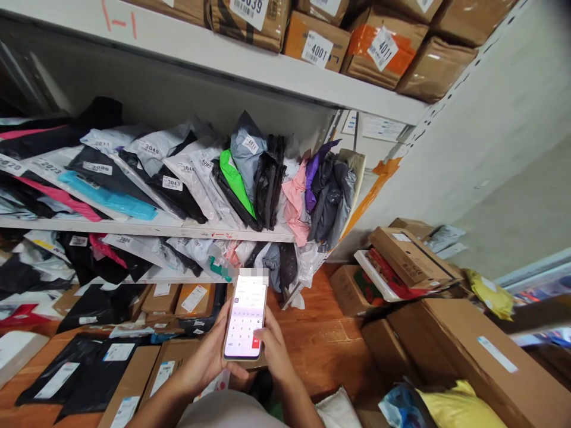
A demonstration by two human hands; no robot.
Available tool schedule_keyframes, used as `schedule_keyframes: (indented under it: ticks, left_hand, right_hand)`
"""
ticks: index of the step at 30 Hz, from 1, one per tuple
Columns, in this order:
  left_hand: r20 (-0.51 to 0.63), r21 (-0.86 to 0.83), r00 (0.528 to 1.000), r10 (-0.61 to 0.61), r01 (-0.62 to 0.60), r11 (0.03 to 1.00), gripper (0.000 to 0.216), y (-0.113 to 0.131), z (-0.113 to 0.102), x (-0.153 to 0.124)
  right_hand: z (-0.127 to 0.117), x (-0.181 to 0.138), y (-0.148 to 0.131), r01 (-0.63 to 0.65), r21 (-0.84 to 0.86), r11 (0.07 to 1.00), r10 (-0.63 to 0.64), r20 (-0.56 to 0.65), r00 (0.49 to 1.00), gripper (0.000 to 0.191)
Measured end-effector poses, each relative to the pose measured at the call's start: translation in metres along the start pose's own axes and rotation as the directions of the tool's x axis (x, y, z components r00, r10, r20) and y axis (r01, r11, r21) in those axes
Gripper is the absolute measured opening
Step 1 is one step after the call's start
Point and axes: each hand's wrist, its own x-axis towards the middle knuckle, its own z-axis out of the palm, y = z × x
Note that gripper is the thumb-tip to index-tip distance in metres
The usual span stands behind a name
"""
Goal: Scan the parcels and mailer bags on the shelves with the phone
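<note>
Both hands are raised in front of the body at the lower centre of the view, sharing one item: a slim white smartphone [245, 318] with a lit screen showing a numeric keypad and one red key at its lower right. The phone stands upright, above the wooden floor [325, 345] and in front of the lower shelves.

The left hand [209, 356] cups the phone from the left and from beneath; its fingers are curled round the back and the thumb lies across the bottom edge, so it is grasping the phone. The right hand [274, 351] steadies the right edge, its thumb resting on the screen near the red key and the remaining fingers wrapped behind the case, also gripping the phone.

Surroundings: a white metal shelving unit [147, 227] holds rows of grey, black, pink, green and blue plastic mailer bags [243, 178] bearing numbered white labels. The top shelf carries brown cardboard boxes [316, 38] with numbered labels, one wrapped in orange tape. Further flat cardboard boxes and black mailers [89, 368] lie on the floor to the left. To the right stand large brown cartons [468, 351], with a yellow plastic bag [459, 407] near the lower edge.
</note>
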Motion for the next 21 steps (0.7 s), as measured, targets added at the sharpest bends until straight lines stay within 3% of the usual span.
schedule_keyframes:
  ticks: [3, 7, 14, 21]
  left_hand:
    - [0.038, -0.037, 0.999, 0.010, -0.008, 0.999, 0.090, 0.000, -0.003, 0.001]
    - [0.062, -0.058, 0.998, 0.001, 0.003, 0.998, 0.097, 0.001, -0.007, 0.001]
    - [-0.047, 0.076, 0.998, -0.047, 0.051, 0.996, 0.107, 0.005, -0.003, -0.001]
    - [0.122, -0.094, 0.992, -0.007, 0.019, 0.995, 0.101, 0.003, -0.016, 0.006]
  right_hand:
    - [-0.005, -0.002, -0.005, -0.008, 0.019, 1.000, 0.007, 0.056, 0.998, 0.052]
    - [-0.001, 0.000, -0.010, -0.021, 0.067, 0.998, 0.018, 0.043, 0.999, 0.054]
    - [0.004, 0.003, -0.009, -0.019, 0.128, 0.992, 0.015, 0.038, 0.999, 0.049]
    - [0.004, 0.009, -0.001, -0.007, 0.025, 1.000, 0.009, -0.077, 0.997, 0.038]
